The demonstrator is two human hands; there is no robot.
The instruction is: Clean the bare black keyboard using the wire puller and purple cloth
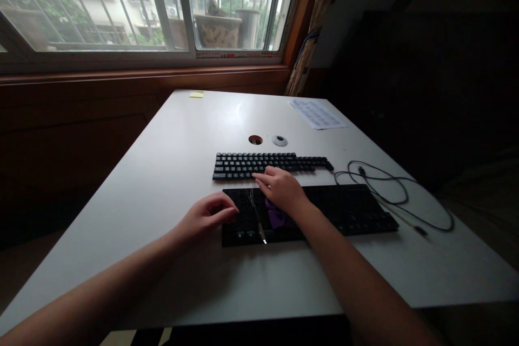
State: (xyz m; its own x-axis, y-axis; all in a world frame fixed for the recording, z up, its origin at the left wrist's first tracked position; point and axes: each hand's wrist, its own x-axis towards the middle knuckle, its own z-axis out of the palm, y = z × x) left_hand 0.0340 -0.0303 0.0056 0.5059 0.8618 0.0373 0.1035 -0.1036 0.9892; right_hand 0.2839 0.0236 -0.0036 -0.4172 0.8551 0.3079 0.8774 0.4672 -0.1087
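Note:
A black keyboard point(340, 208) lies near the front of the white table, most of its keycaps off and a few still on along its front edge. Behind it, loose black keycaps point(243, 162) are set out in rows. My right hand point(281, 186) reaches over the keyboard, thumb and index finger closed on a keycap at the end of the front row. Under that hand is a crumpled purple cloth point(278, 217). A wire keycap puller point(257, 213) rests across the keyboard. My left hand point(213, 210) is curled at the keyboard's left edge; its fingertips are hidden.
To the right lies a coiled black cable point(399, 203) with a plug. Further back are a cable hole point(255, 140), its round grey cover point(279, 141), printed sheets point(318, 113) and a yellow sticky note point(197, 94). A barred window point(190, 5) stands beyond the table.

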